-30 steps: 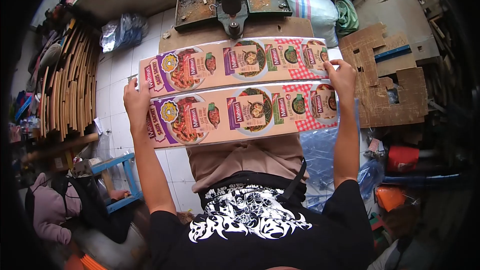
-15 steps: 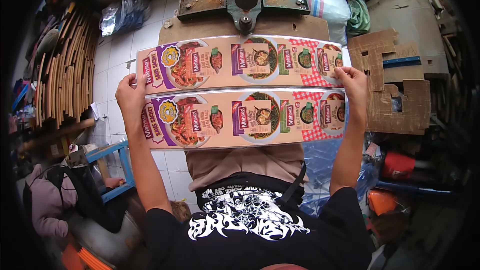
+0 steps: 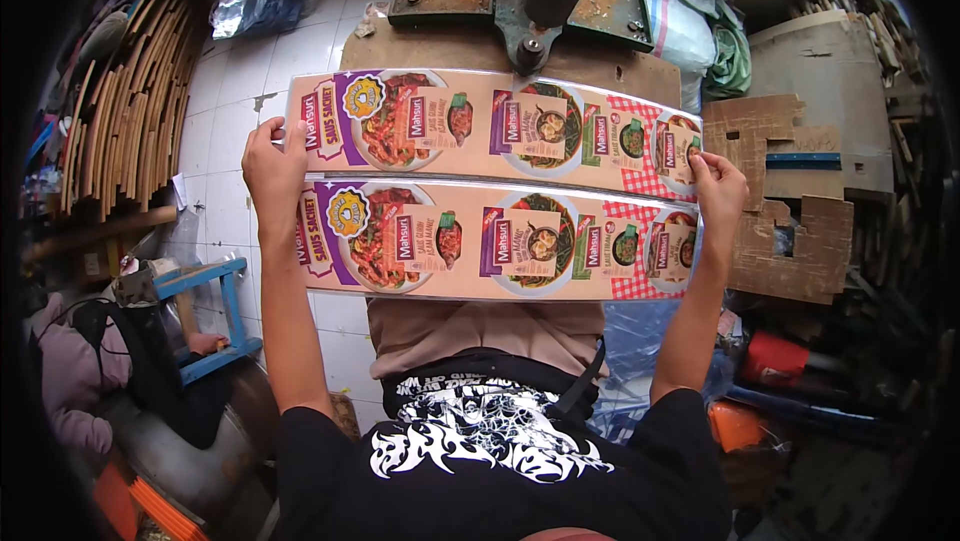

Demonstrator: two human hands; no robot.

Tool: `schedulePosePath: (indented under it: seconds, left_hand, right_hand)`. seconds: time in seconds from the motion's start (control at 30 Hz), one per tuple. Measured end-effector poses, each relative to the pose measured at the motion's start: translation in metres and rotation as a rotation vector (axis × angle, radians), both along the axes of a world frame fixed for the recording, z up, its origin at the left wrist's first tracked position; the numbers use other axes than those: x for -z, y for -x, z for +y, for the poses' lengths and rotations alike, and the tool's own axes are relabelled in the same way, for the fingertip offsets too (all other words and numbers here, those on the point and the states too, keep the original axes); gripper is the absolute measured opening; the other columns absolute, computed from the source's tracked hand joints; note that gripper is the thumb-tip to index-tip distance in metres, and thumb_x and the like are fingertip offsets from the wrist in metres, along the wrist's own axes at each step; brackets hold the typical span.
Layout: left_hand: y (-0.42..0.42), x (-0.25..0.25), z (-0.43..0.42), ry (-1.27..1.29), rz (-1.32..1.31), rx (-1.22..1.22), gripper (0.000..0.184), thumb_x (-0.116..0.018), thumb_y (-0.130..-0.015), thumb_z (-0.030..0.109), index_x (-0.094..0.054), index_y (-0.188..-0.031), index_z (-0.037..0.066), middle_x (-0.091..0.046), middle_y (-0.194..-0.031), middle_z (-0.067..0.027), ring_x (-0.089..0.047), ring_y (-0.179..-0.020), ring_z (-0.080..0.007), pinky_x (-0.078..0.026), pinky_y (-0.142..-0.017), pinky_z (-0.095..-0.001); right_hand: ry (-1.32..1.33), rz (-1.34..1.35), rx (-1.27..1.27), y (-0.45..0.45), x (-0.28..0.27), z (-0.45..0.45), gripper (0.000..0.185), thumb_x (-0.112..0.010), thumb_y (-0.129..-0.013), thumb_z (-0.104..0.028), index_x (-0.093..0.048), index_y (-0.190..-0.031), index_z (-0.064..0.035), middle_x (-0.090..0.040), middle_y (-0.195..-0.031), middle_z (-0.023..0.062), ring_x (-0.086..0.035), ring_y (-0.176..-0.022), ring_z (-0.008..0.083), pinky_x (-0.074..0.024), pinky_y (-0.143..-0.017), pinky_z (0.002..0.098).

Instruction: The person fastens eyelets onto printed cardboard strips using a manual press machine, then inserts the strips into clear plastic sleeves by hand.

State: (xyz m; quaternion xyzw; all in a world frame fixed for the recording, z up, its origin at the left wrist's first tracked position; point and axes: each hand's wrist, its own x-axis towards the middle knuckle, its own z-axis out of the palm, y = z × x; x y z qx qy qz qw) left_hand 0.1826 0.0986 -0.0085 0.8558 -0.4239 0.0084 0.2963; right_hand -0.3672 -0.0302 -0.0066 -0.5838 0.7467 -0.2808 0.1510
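Note:
Two long printed "Mahsuri" food-sauce strips in glossy clear covering lie one above the other before me. My left hand (image 3: 275, 166) grips the left end of the upper strip (image 3: 475, 131), thumb on its face. At the opposite end, my right hand (image 3: 718, 183) pinches that strip's right edge between thumb and fingers. The lower strip (image 3: 460, 241) is nearer my body, its top edge close along the upper strip's bottom edge. Whether the two are joined I cannot tell. The upper strip reaches the foot of a dark green machine (image 3: 525, 46) over a brown board (image 3: 400, 53).
Stacked cardboard sheets (image 3: 125, 111) stand at the left. Cut cardboard pieces (image 3: 800, 251) lie at the right, near a white sack (image 3: 675, 36) and green bag (image 3: 728, 56). A blue frame (image 3: 225, 316) and a seated person's sleeve (image 3: 75, 391) are at lower left.
The view has shifted, so the machine appears farther right. The upper strip now tilts slightly down at its right end, and the right hand sits a little lower. Both hands keep their hold.

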Motion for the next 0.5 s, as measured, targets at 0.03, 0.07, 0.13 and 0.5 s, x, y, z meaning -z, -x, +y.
schedulePosePath:
  seconds: [0.03, 0.07, 0.13, 0.5]
  left_hand:
    - [0.000, 0.001, 0.000, -0.002, 0.004, -0.002, 0.042, -0.071, -0.088, 0.032, -0.068, -0.113, -0.002, -0.069, -0.099, -0.0132, -0.065, -0.077, -0.0204, -0.053, -0.073, -0.0337]
    - [0.000, 0.001, 0.000, 0.012, 0.009, -0.004, 0.041, -0.071, -0.088, 0.031, -0.068, -0.112, -0.002, -0.069, -0.099, -0.0129, -0.065, -0.077, -0.0202, -0.053, -0.073, -0.0335]
    - [0.001, 0.001, 0.000, 0.025, 0.014, -0.009, 0.040, -0.072, -0.088, 0.030, -0.068, -0.112, -0.001, -0.069, -0.098, -0.0126, -0.065, -0.078, -0.0200, -0.053, -0.074, -0.0333]
    - [0.004, 0.001, 0.000, 0.064, 0.025, -0.002, 0.037, -0.072, -0.088, 0.028, -0.069, -0.111, -0.001, -0.067, -0.093, -0.0085, -0.058, -0.077, -0.0168, -0.051, -0.074, -0.0315]
  right_hand:
    - [0.005, -0.018, 0.004, -0.002, -0.001, 0.001, 0.031, -0.077, -0.082, -0.028, -0.075, -0.100, -0.0023, -0.058, -0.057, 0.0021, -0.055, -0.052, 0.0112, -0.0454, -0.055, 0.0308]
    - [0.010, -0.038, 0.006, -0.003, -0.002, 0.000, 0.030, -0.077, -0.082, -0.027, -0.075, -0.099, -0.0022, -0.058, -0.057, 0.0017, -0.055, -0.052, 0.0102, -0.0448, -0.054, 0.0301]
    - [0.006, -0.061, 0.004, -0.001, 0.000, -0.001, 0.030, -0.078, -0.082, -0.026, -0.075, -0.099, -0.0019, -0.058, -0.057, 0.0008, -0.054, -0.052, 0.0085, -0.0437, -0.053, 0.0287]
    - [-0.013, -0.438, -0.102, 0.028, 0.026, -0.019, 0.036, -0.077, -0.086, -0.016, -0.068, -0.111, 0.0075, -0.047, -0.065, -0.0093, -0.037, -0.056, -0.0005, -0.0278, -0.049, 0.0172]
